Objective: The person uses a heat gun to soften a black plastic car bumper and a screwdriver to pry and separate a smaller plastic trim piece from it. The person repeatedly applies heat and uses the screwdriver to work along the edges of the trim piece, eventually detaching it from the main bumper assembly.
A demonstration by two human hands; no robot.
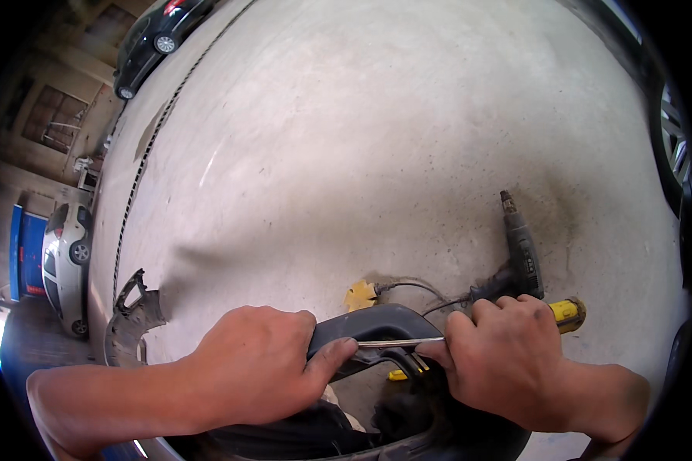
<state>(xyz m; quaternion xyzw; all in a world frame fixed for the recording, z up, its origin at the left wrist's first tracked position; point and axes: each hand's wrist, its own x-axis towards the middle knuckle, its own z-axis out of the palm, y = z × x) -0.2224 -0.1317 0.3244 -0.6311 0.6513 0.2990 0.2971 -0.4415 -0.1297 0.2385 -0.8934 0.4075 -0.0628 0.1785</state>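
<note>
My right hand [507, 361] is closed around a screwdriver with a yellow handle [567, 315], which sticks out past the knuckles. Its metal shaft [400, 343] points left, across the face of a curved black plastic car part [377, 319]. My left hand [257, 365] is closed on the left end of that part, the thumb at the shaft's tip. Whether the tip touches the plastic or only the thumb, I cannot tell. Below the shaft, the part's lower edge runs down toward my body, partly hidden by my hands.
A black heat gun [521, 253] lies on the concrete floor, its cord running to a yellow plug block [360, 295]. A small yellow object [397, 376] shows beneath the part. Another dark trim piece [131, 323] rests at left. Parked cars [69, 261] and a wheel [673, 142] stand around.
</note>
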